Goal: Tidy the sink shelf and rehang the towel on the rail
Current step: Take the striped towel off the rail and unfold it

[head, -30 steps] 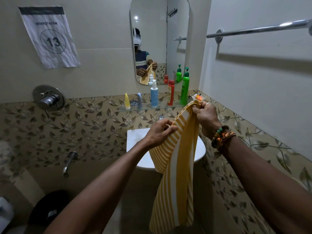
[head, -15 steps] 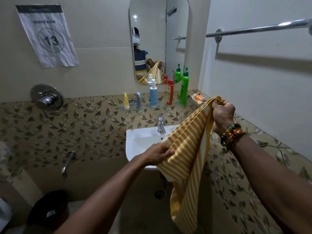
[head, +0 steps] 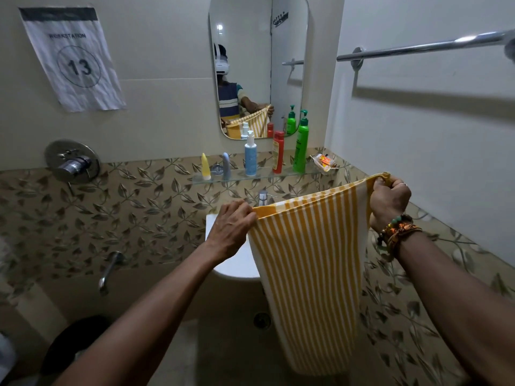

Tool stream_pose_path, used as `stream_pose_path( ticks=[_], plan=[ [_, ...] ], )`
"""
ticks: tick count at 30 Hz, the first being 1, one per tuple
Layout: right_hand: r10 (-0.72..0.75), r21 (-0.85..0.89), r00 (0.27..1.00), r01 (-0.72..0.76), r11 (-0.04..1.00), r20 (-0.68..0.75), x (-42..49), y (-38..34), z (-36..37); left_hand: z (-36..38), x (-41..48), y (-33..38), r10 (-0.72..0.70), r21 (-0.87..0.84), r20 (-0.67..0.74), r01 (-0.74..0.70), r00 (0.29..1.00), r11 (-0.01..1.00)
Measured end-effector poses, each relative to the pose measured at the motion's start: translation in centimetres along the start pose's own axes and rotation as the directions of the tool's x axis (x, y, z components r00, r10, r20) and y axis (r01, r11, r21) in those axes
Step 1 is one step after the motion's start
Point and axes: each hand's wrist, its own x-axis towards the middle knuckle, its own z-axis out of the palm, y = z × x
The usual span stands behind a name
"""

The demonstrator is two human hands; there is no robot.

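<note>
A yellow and white striped towel [head: 309,260] hangs spread out in front of the white sink [head: 237,263]. My left hand [head: 231,229] grips its upper left corner and my right hand [head: 388,199] grips its upper right corner, held a little higher. The chrome towel rail [head: 423,47] runs along the right wall, above and beyond my right hand, with nothing on it. The glass shelf [head: 237,178] over the sink carries a yellow tube [head: 205,170], a grey tube [head: 226,169], a white and blue spray bottle [head: 250,157], a red bottle [head: 278,151], a green pump bottle [head: 301,146] and a crumpled wrapper [head: 324,162].
A mirror [head: 259,65] hangs above the shelf. A paper sign with 13 [head: 73,59] is on the left wall, above a shower mixer [head: 72,161] and a spout [head: 110,271]. The sink tap [head: 262,197] shows behind the towel's top edge. A dark bin [head: 72,341] stands at lower left.
My hands have moved apart, pulling the towel's top edge taut and opening it flat. My right hand shifted right, my left hand slid out to the towel's left corner.
</note>
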Motion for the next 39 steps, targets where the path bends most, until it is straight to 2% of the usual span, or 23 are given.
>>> stream_pose_path(
  ticks=[1, 3, 6, 8, 12, 16, 22, 26, 28, 31, 34, 37, 39],
  plan=[
    [0.017, 0.029, 1.000, -0.017, 0.999, -0.020, 0.1, 0.0, -0.2, -0.1, 0.2, -0.1, -0.016, -0.037, 0.023, 0.017, 1.000, 0.999],
    [0.031, 0.039, 0.998, -0.029, 0.999, -0.057, 0.2, 0.0, -0.4, -0.3, 0.5, -0.2, -0.026, -0.140, 0.154, 0.048, 0.988, 0.989],
    [0.033, 0.057, 0.998, -0.029, 0.998, -0.055, -0.1, -0.2, -0.4, -0.6, 0.7, -0.4, -0.045, -0.162, 0.278, 0.093, 0.959, 0.982],
    [0.017, 0.080, 1.000, -0.016, 0.997, -0.022, -0.4, -0.3, -0.3, -1.0, 0.8, -0.6, -0.094, -0.092, 0.314, 0.129, 0.945, 0.987],
    [-0.028, 0.103, 0.993, 0.016, 0.995, 0.116, -0.6, -0.4, -0.4, -1.6, 1.2, -1.1, -0.031, 0.265, 0.288, -0.049, 0.957, 0.963],
    [-0.042, 0.120, 0.971, 0.013, 0.993, 0.236, -0.5, -0.4, -0.9, -2.1, 1.7, -1.8, 0.024, 0.344, 0.307, -0.134, 0.952, 0.929],
    [-0.056, 0.120, 0.971, 0.029, 0.992, 0.233, -1.1, -0.3, -1.6, -2.6, 1.4, -3.2, 0.190, 0.186, 0.424, -0.290, 0.886, 0.939],
    [-0.074, 0.094, 0.973, 0.054, 0.994, 0.218, -1.4, -0.5, -2.1, -2.7, 1.2, -4.2, 0.237, 0.060, 0.417, -0.287, 0.878, 0.956],
    [-0.075, 0.089, 0.976, 0.058, 0.994, 0.203, -1.4, -0.8, -2.6, -2.8, 1.1, -4.6, 0.249, 0.064, 0.372, -0.292, 0.894, 0.954],
    [-0.083, 0.086, 0.981, 0.069, 0.994, 0.175, -1.4, -1.0, -3.5, -2.9, 1.4, -5.3, 0.203, 0.066, 0.256, -0.227, 0.945, 0.972],
    [-0.098, 0.061, 0.983, 0.090, 0.994, 0.153, -1.7, -1.2, -4.4, -3.6, 2.1, -6.0, 0.154, 0.004, 0.219, -0.159, 0.964, 0.987],
    [-0.117, 0.039, 0.987, 0.114, 0.993, 0.111, -2.2, -1.6, -5.3, -4.3, 2.9, -6.3, 0.097, -0.171, 0.148, -0.071, 0.984, 0.983],
    [-0.131, 0.007, 0.989, 0.131, 0.991, 0.074, -2.7, -1.9, -6.1, -4.8, 3.6, -6.2, 0.108, -0.290, 0.132, -0.066, 0.985, 0.955]
  ],
)
